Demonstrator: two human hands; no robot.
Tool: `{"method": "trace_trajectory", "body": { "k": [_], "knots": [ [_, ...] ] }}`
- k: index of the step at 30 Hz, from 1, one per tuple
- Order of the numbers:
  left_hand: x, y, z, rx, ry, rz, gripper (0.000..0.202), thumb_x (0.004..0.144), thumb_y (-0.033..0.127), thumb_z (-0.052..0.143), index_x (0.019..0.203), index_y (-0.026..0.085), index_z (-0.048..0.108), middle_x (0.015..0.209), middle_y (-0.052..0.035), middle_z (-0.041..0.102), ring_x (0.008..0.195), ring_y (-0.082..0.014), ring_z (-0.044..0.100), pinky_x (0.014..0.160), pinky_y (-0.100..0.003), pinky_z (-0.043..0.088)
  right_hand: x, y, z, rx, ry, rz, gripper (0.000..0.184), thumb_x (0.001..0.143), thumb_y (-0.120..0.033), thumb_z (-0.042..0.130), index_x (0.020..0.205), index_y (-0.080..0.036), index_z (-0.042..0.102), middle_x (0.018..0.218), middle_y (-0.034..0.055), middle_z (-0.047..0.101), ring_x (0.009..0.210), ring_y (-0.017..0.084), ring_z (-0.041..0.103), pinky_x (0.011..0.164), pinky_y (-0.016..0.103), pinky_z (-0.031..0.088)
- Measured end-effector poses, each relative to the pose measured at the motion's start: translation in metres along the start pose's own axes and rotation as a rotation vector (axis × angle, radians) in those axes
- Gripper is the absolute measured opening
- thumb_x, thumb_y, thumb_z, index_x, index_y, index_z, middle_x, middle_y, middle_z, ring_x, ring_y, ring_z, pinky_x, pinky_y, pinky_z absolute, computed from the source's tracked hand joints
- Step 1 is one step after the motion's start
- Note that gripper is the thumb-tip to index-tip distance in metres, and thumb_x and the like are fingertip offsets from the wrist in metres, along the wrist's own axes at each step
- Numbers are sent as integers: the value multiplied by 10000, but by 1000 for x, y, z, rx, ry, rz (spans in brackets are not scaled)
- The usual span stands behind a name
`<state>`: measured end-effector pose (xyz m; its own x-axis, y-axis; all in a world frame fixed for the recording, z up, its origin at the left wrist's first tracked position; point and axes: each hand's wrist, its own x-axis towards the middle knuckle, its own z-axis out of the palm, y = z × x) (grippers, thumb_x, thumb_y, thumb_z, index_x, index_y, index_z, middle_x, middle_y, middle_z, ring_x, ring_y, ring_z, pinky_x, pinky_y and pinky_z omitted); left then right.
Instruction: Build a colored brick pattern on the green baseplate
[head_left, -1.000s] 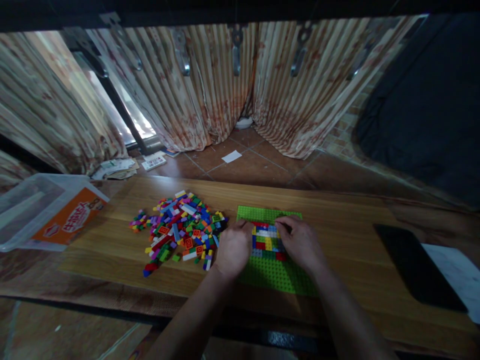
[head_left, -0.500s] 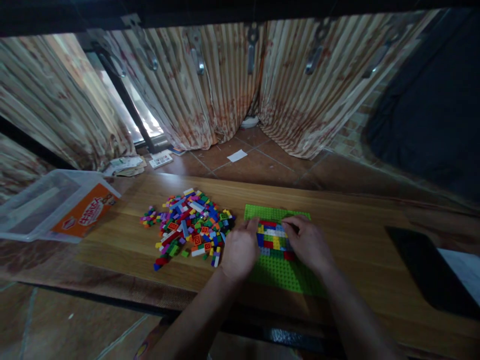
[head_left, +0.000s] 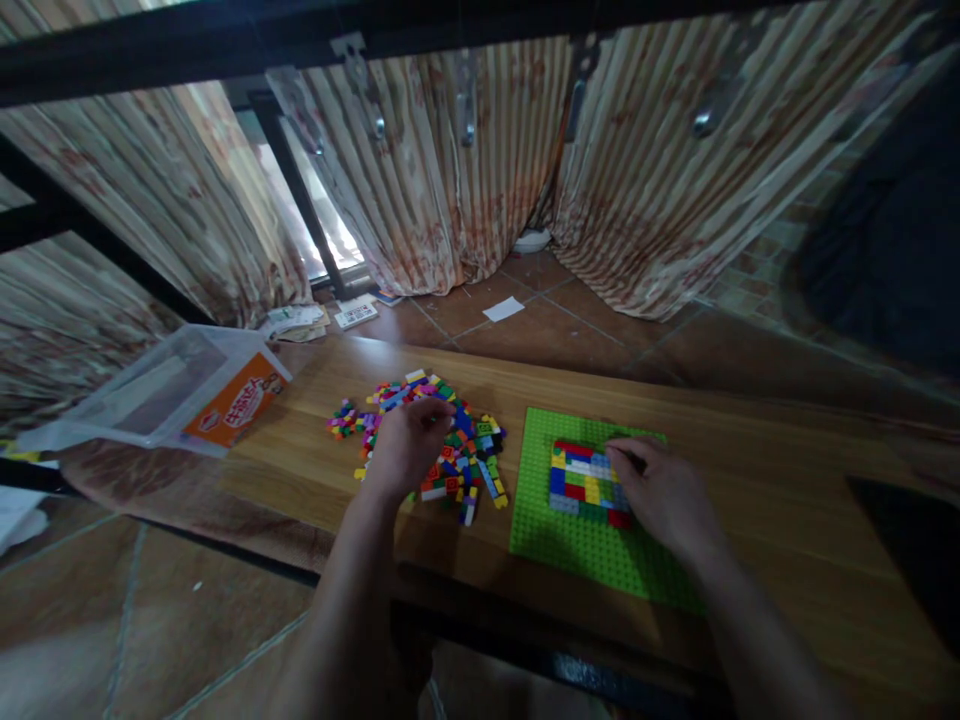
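Note:
My left hand [head_left: 409,440] is over the loose pile of toy building bricks [head_left: 450,470], its fingers curled and thumb drawn in. Whatever lies between those fingertips is hidden. On the green baseplate [head_left: 536,490], a rectangular patch of joined bricks [head_left: 581,485] in red, blue, yellow, white and grey is pressed down. My right hand [head_left: 660,490] rests at the right side of that patch and covers part of it. Its thumb and forefinger are pinched together at the upper right corner, and I cannot make out what is in them.
A clear plastic box [head_left: 165,390] with an orange label stands at the left end of the wooden table [head_left: 300,490]. A dark flat object [head_left: 907,560] lies at the right. Beyond the table are striped curtains [head_left: 480,200] and a white paper [head_left: 504,309] on the tiled floor.
My left hand has left the baseplate and moved left over the brick pile. My right hand stays by the joined bricks. The view has shifted left, so the scene sits further right.

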<state>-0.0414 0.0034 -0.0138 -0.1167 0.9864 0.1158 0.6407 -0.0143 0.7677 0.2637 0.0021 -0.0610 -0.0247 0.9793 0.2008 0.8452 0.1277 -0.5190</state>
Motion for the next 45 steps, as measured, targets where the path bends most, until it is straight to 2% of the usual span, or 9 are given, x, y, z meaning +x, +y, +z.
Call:
{"method": "trace_trajectory", "body": {
  "k": [5, 9, 11, 17, 26, 31, 35, 40, 45],
  "knots": [
    [-5, -6, -14, 42, -177, 36, 204, 756, 171, 542, 800, 146, 740, 753, -20, 710, 676, -137, 607, 640, -226, 463, 0, 3, 2, -31, 1, 5, 292, 860, -365, 451, 872, -221, 705, 940, 68, 709, 831, 223, 652, 781, 355, 487],
    [-6, -8, -10, 99, -316, 69, 191, 732, 150, 558, 778, 154, 743, 785, -28, 726, 710, -146, 636, 673, -228, 481, 1, 4, 3, -40, 8, -5, 298, 857, -371, 448, 864, -218, 703, 925, 69, 709, 830, 219, 651, 789, 351, 489],
    [-6, -8, -7, 180, -344, 71, 195, 724, 141, 564, 772, 167, 751, 781, -27, 730, 731, -157, 650, 692, -233, 484, 1, 5, 3, -41, 2, -7, 306, 856, -373, 444, 872, -211, 704, 930, 71, 708, 821, 218, 650, 785, 352, 491],
    [-3, -8, -7, 414, -240, -12, 225, 724, 151, 571, 813, 215, 768, 811, -42, 743, 773, -187, 664, 721, -262, 473, 1, 7, 4, -53, -7, -1, 318, 861, -383, 438, 886, -206, 701, 945, 80, 704, 836, 228, 651, 792, 364, 491],
    [0, -11, -20, 459, -144, -50, 232, 735, 156, 553, 832, 181, 763, 744, -51, 722, 697, -182, 638, 645, -251, 450, 0, 9, 4, -39, -6, -29, 319, 864, -394, 439, 893, -211, 698, 938, 78, 704, 838, 227, 652, 792, 362, 493],
    [-1, -7, -7, 428, -108, -41, 244, 754, 228, 602, 950, 201, 745, 825, -51, 728, 771, -202, 660, 699, -271, 478, 0, 9, 4, -62, -18, -19, 320, 865, -394, 434, 890, -213, 696, 936, 76, 701, 846, 230, 652, 797, 365, 493],
    [-3, -3, 5, 498, -71, -30, 278, 737, 263, 656, 999, 206, 732, 907, -81, 726, 879, -251, 669, 788, -323, 491, 1, 7, 3, -56, -39, -13, 328, 867, -388, 423, 896, -204, 693, 956, 83, 696, 848, 232, 649, 801, 369, 493],
    [-3, 3, 10, 544, -102, -67, 236, 745, 248, 645, 961, 206, 731, 906, -87, 722, 950, -260, 661, 817, -315, 484, 1, 8, 4, -40, -17, -35, 308, 859, -378, 431, 866, -216, 692, 933, 73, 699, 835, 228, 649, 790, 367, 493],
    [-2, 4, 7, 384, -153, 20, 150, 759, 246, 614, 845, 181, 718, 814, -53, 712, 799, -205, 657, 715, -271, 471, 0, 5, 4, -9, 7, -19, 306, 860, -392, 441, 877, -218, 693, 933, 73, 703, 837, 231, 653, 796, 372, 497]
  ]
}}
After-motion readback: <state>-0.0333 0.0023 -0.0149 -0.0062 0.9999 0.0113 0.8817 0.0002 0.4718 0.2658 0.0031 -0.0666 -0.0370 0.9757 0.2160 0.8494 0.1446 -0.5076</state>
